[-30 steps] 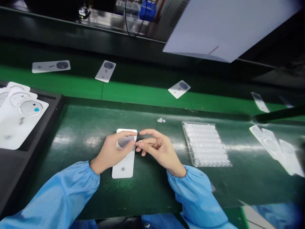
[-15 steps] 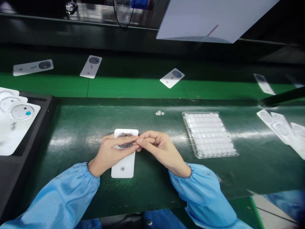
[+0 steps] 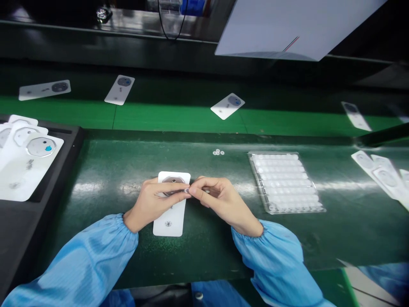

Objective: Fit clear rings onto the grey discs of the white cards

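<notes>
A white phone back cover [image 3: 169,215] with a dark round camera area lies on the green bench in front of me, partly hidden under my left hand. My left hand [image 3: 159,198] pinches a small round greyish piece [image 3: 186,191] between thumb and index finger, above the cover's right edge. Thumb and index of my right hand [image 3: 219,196] meet at the same piece, fingertips touching it. A small pale bit [image 3: 207,191] shows among the right hand's curled fingers. Farther back lie several small white discs [image 3: 218,152]. To the right stands a clear plastic tray [image 3: 266,200] with rows of white pieces.
Stacked covers [image 3: 41,170] rest on a black stand [image 3: 70,149] at left. More covers [image 3: 385,175] lie at far right. Beyond the bench, single covers [image 3: 228,106] are spread along a green strip [image 3: 179,117]. A white panel [image 3: 287,30] hangs above the back.
The view has shifted slightly, so the bench things appear farther right. The fingertips have parted a little, and the small round piece now shows between them.
</notes>
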A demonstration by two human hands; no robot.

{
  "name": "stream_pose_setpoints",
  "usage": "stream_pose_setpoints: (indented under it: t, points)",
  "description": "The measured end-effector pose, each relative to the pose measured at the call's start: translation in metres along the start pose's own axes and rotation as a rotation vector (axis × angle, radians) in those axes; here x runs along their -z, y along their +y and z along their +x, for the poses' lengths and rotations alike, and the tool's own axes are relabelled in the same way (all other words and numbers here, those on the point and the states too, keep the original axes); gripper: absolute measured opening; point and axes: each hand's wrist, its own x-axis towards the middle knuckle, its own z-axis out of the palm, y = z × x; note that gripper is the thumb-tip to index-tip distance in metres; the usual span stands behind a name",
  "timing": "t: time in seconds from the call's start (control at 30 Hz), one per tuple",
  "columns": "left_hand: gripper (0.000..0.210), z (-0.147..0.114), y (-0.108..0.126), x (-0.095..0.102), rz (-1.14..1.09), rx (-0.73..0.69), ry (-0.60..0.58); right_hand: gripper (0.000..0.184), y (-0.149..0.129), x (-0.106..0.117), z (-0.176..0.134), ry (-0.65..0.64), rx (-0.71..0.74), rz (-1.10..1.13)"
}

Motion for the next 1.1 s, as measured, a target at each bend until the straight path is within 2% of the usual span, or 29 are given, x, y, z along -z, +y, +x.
stream_pose_setpoints:
  t: [0.07,0.17,0.23,0.33,0.47,0.67,0.87,0.93,1.1]
  points:
    - [0.026,-0.001,0.002,0.0,-0.002,0.035,0.009,0.03,0.002,-0.004,-0.002,0.077,0.042,-0.079]
    - [0.069,-0.003,0.007,0.0,-0.043,0.122,0.038,0.027,0.006,-0.012,-0.004,0.211,0.123,-0.205]
    - [0.092,-0.004,0.01,0.0,-0.125,0.188,0.05,0.027,0.008,-0.017,-0.006,0.252,0.165,-0.272]
    - [0.107,-0.006,0.012,-0.003,-0.262,0.238,0.059,0.028,0.011,-0.022,-0.006,0.266,0.18,-0.326]
    - [0.112,-0.007,0.013,-0.006,-0.322,0.247,0.056,0.03,0.012,-0.024,-0.005,0.274,0.173,-0.355]
    - [0.115,-0.01,0.012,-0.007,-0.292,0.244,0.03,0.031,0.013,-0.028,-0.006,0.312,0.172,-0.367]
    - [0.116,-0.014,0.012,-0.006,-0.376,0.325,0.006,0.038,0.016,-0.022,-0.001,0.318,0.057,-0.281]
    - [0.115,-0.01,0.012,-0.004,-0.439,0.358,0.027,0.041,0.017,-0.018,0.006,0.275,0.015,-0.147]
    - [0.104,0.003,0.005,0.0,-0.527,0.456,0.1,0.05,0.021,-0.012,0.013,0.014,-0.076,0.169]
